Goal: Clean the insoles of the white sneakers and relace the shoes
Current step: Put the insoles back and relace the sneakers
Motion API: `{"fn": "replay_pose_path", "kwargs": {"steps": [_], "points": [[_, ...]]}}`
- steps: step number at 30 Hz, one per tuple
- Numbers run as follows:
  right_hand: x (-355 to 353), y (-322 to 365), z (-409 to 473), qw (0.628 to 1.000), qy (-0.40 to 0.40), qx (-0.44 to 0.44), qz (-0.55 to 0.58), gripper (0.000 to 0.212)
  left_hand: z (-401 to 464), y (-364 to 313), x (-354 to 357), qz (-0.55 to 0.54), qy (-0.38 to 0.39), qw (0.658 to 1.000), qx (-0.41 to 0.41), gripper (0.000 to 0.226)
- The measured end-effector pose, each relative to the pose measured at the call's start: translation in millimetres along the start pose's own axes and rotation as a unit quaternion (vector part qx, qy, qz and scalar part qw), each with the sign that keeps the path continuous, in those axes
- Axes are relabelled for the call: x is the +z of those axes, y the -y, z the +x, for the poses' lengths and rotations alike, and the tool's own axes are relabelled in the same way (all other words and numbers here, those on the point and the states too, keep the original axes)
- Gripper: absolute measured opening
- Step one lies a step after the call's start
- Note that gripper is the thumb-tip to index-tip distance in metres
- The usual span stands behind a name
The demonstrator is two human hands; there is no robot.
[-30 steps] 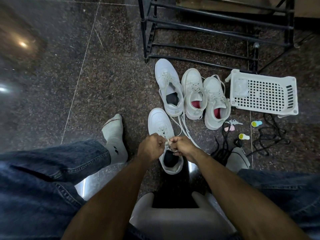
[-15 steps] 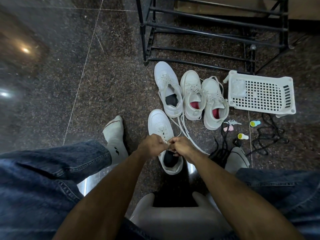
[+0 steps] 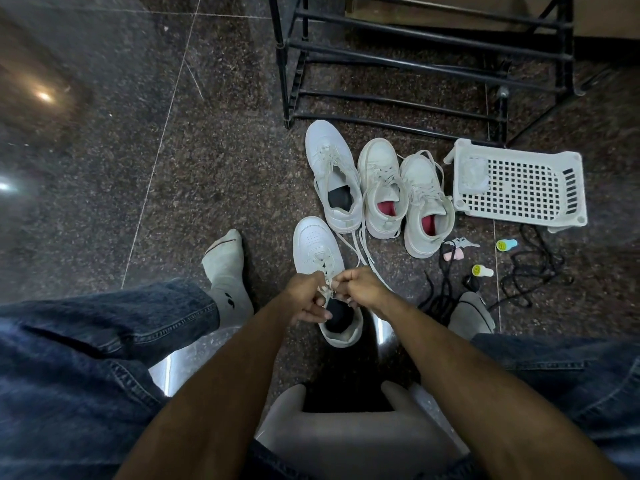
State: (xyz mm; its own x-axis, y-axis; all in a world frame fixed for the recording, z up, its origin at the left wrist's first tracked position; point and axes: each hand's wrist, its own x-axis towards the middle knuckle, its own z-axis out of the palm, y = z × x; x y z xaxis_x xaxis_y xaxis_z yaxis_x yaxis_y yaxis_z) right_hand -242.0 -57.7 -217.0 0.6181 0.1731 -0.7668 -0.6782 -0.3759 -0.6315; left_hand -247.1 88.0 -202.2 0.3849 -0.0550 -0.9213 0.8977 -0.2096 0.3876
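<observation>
A white sneaker (image 3: pixel 313 242) with a dark insole stands on the floor between my feet, toe pointing away. My left hand (image 3: pixel 306 299) and my right hand (image 3: pixel 360 289) meet over its tongue, and each pinches part of its white lace (image 3: pixel 325 289). The lace ends are hidden in my fingers. Its mate (image 3: pixel 332 174), also with a dark insole, stands just beyond, loose laces (image 3: pixel 360 247) trailing toward me. Two more white sneakers with pink insoles (image 3: pixel 381 188) (image 3: pixel 427 206) stand to the right.
A black metal shoe rack (image 3: pixel 415 64) stands behind the shoes. A white perforated basket (image 3: pixel 519 185) lies overturned at right. Black laces (image 3: pixel 530 271), keys (image 3: pixel 460 243) and two small yellow-capped bottles (image 3: pixel 505 244) (image 3: pixel 482 270) lie on the granite floor. I sit on a grey stool (image 3: pixel 346 441).
My hands have stayed on the near sneaker's lace, shifting slightly as the fingers work it. The view has tilted a little.
</observation>
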Motion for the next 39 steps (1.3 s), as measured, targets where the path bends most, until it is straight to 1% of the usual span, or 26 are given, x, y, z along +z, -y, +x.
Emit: {"fn": "replay_pose_path", "kwargs": {"steps": [2,4,5,7,8,10,12,14,17,19,20,21,22,24,25,26,27,29,31,32,34,37,39], "points": [[-2,3,1,0.997,-0.004,-0.045,-0.062,0.007,-2,-2,-1,0.033,0.015,0.999,-0.01,0.027],[-8,7,1,0.981,-0.012,-0.091,-0.173,0.009,-3,-7,-4,0.067,0.002,0.998,-0.002,0.024],[-13,10,0,0.961,-0.027,-0.102,-0.256,0.01,-2,-8,-6,0.083,-0.007,0.997,0.002,0.021],[-25,19,-10,0.894,-0.062,-0.105,-0.43,0.013,-1,-9,-13,0.11,-0.018,0.994,-0.002,0.018],[-30,21,-15,0.862,-0.074,-0.104,-0.49,0.014,-1,-8,-16,0.121,-0.02,0.992,-0.012,0.018],[-33,23,-21,0.82,-0.085,-0.101,-0.558,0.017,0,-2,-20,0.136,-0.019,0.99,-0.031,0.017],[-30,20,-23,0.799,-0.09,-0.085,-0.588,0.02,3,4,-19,0.138,-0.022,0.989,-0.036,0.015],[-28,16,-22,0.798,-0.09,-0.07,-0.592,0.022,6,6,-18,0.14,-0.033,0.989,-0.034,0.016],[-28,12,-17,0.812,-0.095,-0.061,-0.572,0.022,13,10,-19,0.148,-0.062,0.987,-0.009,0.021],[-27,7,-14,0.84,-0.089,-0.045,-0.534,0.02,17,16,-19,0.184,-0.097,0.977,0.045,0.021],[-27,4,-13,0.861,-0.08,-0.035,-0.501,0.02,19,19,-19,0.205,-0.109,0.97,0.072,0.019],[-26,-1,-12,0.881,-0.066,-0.024,-0.467,0.022,22,25,-19,0.212,-0.109,0.968,0.083,0.019],[-24,-5,-11,0.897,-0.046,-0.015,-0.44,0.026,21,30,-18,0.211,-0.091,0.97,0.079,0.032],[-19,-14,-11,0.906,-0.005,0.002,-0.424,0.04,29,43,-15,0.237,-0.06,0.967,0.076,0.076],[-16,-17,-11,0.904,0.004,0.005,-0.427,0.045,29,47,-11,0.282,-0.055,0.955,0.076,0.09],[-12,-21,-11,0.902,0.0,0.004,-0.431,0.046,26,49,-5,0.327,-0.059,0.94,0.074,0.094],[-9,-23,-12,0.899,-0.015,-0.004,-0.438,0.042,22,48,2,0.358,-0.083,0.928,0.067,0.085],[-4,-24,-10,0.886,-0.053,-0.026,-0.46,0.033,16,43,14,0.4,-0.153,0.902,0.064,0.054],[0,-22,-8,0.875,-0.07,-0.041,-0.478,0.028,11,39,22,0.417,-0.188,0.887,0.068,0.037],[1,-19,-7,0.872,-0.077,-0.054,-0.481,0.027,10,36,22,0.416,-0.207,0.883,0.074,0.033],[2,-8,-2,0.87,-0.085,-0.077,-0.479,0.025,7,27,15,0.387,-0.246,0.885,0.075,0.029],[2,19,7,0.886,-0.082,-0.111,-0.442,0.025,11,8,-9,0.346,-0.301,0.884,0.092,0.028],[-2,39,14,0.901,-0.091,-0.134,-0.402,0.027,16,-9,-33,0.357,-0.321,0.87,0.112,0.028]]}}
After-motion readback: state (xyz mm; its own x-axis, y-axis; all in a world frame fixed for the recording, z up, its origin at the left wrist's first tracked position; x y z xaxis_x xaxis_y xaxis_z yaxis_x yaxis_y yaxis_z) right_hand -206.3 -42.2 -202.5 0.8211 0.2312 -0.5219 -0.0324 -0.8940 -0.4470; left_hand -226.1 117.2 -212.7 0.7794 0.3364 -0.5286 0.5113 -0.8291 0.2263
